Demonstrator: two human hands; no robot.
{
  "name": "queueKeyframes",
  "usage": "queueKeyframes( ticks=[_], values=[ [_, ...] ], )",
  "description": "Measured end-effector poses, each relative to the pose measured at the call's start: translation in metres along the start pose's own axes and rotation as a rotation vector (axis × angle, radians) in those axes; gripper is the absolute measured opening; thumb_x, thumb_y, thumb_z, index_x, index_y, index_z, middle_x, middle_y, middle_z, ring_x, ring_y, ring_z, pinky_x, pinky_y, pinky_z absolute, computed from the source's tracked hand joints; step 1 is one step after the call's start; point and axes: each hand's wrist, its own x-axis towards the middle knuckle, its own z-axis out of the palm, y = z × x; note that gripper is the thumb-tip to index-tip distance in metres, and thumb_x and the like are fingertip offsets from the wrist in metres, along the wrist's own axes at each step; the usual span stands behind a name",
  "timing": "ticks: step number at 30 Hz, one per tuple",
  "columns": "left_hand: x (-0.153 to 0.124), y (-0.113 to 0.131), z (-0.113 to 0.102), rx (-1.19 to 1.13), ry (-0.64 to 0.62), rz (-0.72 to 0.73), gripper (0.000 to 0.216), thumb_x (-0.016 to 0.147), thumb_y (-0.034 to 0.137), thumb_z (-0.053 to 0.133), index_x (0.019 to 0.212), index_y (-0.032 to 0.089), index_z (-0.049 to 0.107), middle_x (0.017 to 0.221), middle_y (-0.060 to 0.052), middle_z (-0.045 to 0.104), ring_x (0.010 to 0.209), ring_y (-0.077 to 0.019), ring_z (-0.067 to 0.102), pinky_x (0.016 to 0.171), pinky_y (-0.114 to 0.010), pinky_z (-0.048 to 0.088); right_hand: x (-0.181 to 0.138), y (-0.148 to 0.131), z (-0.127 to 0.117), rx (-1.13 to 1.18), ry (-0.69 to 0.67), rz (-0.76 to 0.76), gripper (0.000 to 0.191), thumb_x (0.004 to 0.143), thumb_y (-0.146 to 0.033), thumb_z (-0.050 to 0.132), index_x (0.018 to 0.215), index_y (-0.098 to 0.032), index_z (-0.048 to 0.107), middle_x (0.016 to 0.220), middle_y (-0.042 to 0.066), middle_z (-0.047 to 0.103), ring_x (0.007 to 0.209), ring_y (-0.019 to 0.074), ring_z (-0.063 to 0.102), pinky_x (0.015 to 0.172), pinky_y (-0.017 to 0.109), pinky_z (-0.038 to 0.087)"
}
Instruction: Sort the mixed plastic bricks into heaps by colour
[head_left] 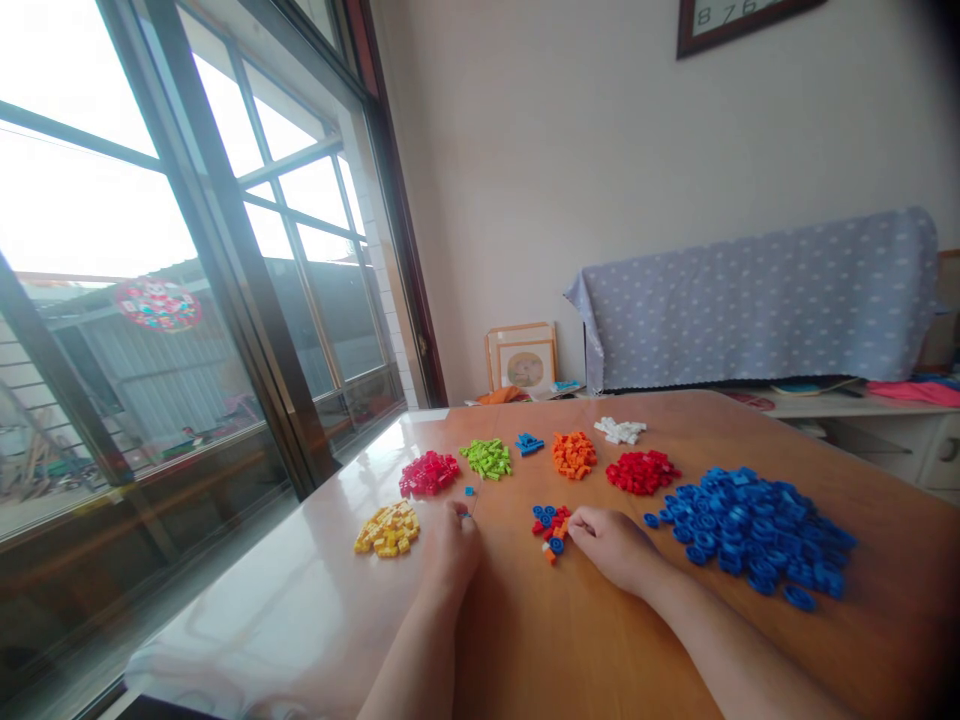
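Observation:
My left hand rests on the wooden table, fingers curled, fingertips pinched on something tiny I cannot make out, just below a single small blue piece. My right hand lies beside a small mixed heap of blue, red and orange pieces, its fingertips touching that heap; what they grip is hidden. Sorted piles lie beyond: yellow, dark pink, green, small blue, orange, white, red, and a big blue pile.
A large window runs along the left of the table. Behind the table stand a cloth-covered piece of furniture, framed pictures on the floor against the wall, and a low white cabinet. A clock hangs on the wall.

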Motion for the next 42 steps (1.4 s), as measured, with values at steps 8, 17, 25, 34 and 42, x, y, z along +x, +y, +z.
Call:
queueKeyframes(
  ticks=[8,17,25,34,42],
  values=[
    [0.003,-0.001,0.003,-0.027,0.028,-0.002,0.018,0.088,0.026,0.05,0.103,0.021,0.059,0.104,-0.008,0.07,0.098,-0.0208,0.063,0.079,-0.028,0.042,0.001,0.0,0.0,0.023,-0.005,0.008,0.023,0.088,-0.033,0.049,0.078,-0.022,0.067,0.076,0.001,0.072,0.071,0.0154,0.061,0.063,0.024,0.032],
    [-0.007,0.014,-0.005,0.084,-0.017,0.02,0.025,0.093,0.026,0.045,0.115,0.021,0.056,0.112,-0.01,0.07,0.102,-0.0206,0.064,0.081,-0.028,0.042,0.0,-0.002,-0.001,0.027,-0.001,0.017,0.02,0.085,-0.027,0.05,0.081,-0.023,0.069,0.077,0.001,0.072,0.072,0.0156,0.061,0.063,0.024,0.032],
    [-0.018,0.027,0.013,0.069,-0.119,0.259,0.023,0.095,0.028,0.04,0.113,0.027,0.055,0.106,-0.003,0.071,0.095,-0.0178,0.065,0.074,-0.025,0.041,-0.007,-0.017,0.0,0.082,-0.001,-0.038,0.021,0.082,-0.025,0.054,0.096,-0.025,0.07,0.074,-0.002,0.069,0.066,0.0134,0.058,0.06,0.022,0.032],
    [-0.013,0.029,0.02,0.045,-0.179,0.413,0.019,0.092,0.026,0.043,0.106,0.026,0.057,0.1,-0.003,0.07,0.092,-0.0174,0.064,0.075,-0.025,0.04,-0.016,-0.027,0.0,-0.031,0.013,-0.101,0.011,0.081,-0.028,0.06,0.083,-0.024,0.069,0.084,-0.002,0.067,0.072,0.012,0.057,0.061,0.022,0.03],
    [-0.004,0.023,0.019,0.013,-0.193,0.393,0.02,0.092,0.025,0.043,0.106,0.026,0.058,0.1,-0.003,0.07,0.091,-0.0175,0.064,0.073,-0.025,0.039,-0.024,-0.025,-0.012,-0.241,0.048,0.052,0.011,0.073,-0.017,0.058,0.081,-0.024,0.062,0.078,-0.003,0.067,0.071,0.0128,0.055,0.058,0.026,0.02]
  ],
)
